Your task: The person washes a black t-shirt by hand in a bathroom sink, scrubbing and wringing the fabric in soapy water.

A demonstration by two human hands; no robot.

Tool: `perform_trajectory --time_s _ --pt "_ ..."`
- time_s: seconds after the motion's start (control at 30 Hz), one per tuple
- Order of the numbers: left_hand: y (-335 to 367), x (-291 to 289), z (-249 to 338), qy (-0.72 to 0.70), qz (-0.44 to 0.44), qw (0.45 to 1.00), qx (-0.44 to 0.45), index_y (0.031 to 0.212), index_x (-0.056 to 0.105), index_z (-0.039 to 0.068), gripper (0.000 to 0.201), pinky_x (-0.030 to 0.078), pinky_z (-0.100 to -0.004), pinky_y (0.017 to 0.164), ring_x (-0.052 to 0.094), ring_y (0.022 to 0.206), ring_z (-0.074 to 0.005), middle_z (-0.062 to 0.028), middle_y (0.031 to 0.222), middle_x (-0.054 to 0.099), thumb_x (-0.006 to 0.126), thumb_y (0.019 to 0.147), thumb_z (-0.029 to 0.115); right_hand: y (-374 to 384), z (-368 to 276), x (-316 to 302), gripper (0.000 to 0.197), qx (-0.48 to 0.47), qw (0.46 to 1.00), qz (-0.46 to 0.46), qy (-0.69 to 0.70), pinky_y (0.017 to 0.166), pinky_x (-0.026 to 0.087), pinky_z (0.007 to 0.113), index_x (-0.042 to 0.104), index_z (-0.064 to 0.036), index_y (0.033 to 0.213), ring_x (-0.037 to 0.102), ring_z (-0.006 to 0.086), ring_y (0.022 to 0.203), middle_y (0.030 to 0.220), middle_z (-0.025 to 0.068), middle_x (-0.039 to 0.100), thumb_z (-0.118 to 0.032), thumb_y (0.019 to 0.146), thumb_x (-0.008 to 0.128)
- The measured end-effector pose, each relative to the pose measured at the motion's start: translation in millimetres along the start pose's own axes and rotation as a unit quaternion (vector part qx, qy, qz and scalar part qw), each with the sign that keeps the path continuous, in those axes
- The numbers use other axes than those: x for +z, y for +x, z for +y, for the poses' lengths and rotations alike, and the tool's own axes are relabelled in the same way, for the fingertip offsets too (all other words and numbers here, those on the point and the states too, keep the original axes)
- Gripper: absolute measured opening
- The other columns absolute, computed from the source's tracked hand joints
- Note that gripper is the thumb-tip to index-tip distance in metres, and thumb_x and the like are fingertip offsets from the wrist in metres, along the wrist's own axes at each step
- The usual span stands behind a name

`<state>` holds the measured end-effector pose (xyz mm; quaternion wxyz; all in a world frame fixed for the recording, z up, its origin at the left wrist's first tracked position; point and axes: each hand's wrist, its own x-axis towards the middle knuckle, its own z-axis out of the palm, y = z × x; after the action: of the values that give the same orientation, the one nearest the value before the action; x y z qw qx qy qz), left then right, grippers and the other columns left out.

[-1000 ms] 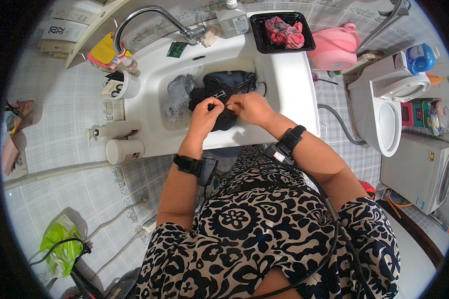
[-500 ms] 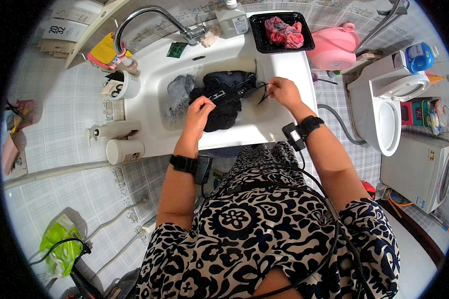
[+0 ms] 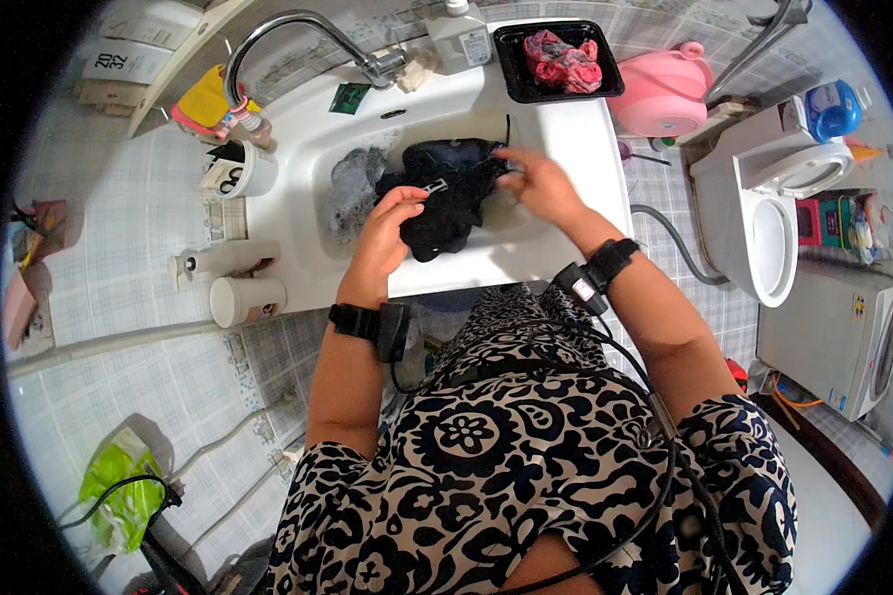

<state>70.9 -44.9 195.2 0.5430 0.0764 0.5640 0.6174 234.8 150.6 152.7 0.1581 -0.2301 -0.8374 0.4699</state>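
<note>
Here on the left, your left hand (image 3: 387, 230) is loosening: the fingers, nearly touching at the tips half a second ago, now stretch out over the black garment (image 3: 442, 228). Whether they pinch any fabric, you can't tell from here. Over to your right hand (image 3: 548, 188): it's come in from beside the garment, where it was pulling out a dark strap, to the garment's right edge. Its fingers blur, one pointing left; any grip is impossible to read. So that outward pull seems over, and the garment sits bunched in the sink (image 3: 580, 149).

Now textures: frothy grey suds (image 3: 352, 193) at left, a flat silvery piece (image 3: 435, 185) on limp, soaked-looking fabric, smooth glossy white basin walls, then crumpled red cloth (image 3: 563, 61) in a shiny black tray (image 3: 556, 97).
</note>
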Motion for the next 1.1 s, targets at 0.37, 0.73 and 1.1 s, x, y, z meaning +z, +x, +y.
perform_trajectory --time_s 0.37,0.73,1.1 --pt "18.3 -11.5 -10.8 0.036 0.121 0.988 0.094 0.112 0.045 0.002 0.028 0.044 -0.0335 0.091 0.051 0.103 -0.0222 -0.012 0.111 0.049 0.045 0.084 0.002 12.4 15.5 48.3 0.071 0.219 0.901 -0.173 0.332 0.093 0.037 0.031 0.043 0.0072 0.125 0.049 0.0255 0.111 0.118 0.0147 0.055 -0.032 0.073 0.071" --pt "53.0 -13.6 -58.8 0.162 0.082 0.978 -0.101 0.114 0.054 0.001 0.029 0.04 -0.0284 0.089 0.053 0.101 -0.0187 -0.0068 0.111 0.056 0.049 0.086 0.004 -2.0 -11.4 30.8 0.028 0.244 0.763 -0.182 0.57 0.077 0.049 0.027 0.052 -0.0069 0.111 0.058 0.0111 0.09 0.102 0.001 0.06 -0.014 0.084 0.057" --pt "49.2 -38.6 -55.5 0.022 -0.031 0.999 -0.015 0.123 0.049 0.006 0.038 0.037 -0.0284 0.089 0.05 0.1 -0.0153 -0.0024 0.112 0.056 0.055 0.086 0.012 2.4 -5.5 18.7 0.038 0.223 0.691 -0.144 0.672 0.086 0.047 0.031 0.045 -0.0036 0.117 0.057 0.0173 0.098 0.108 0.007 0.058 -0.015 0.084 0.059"
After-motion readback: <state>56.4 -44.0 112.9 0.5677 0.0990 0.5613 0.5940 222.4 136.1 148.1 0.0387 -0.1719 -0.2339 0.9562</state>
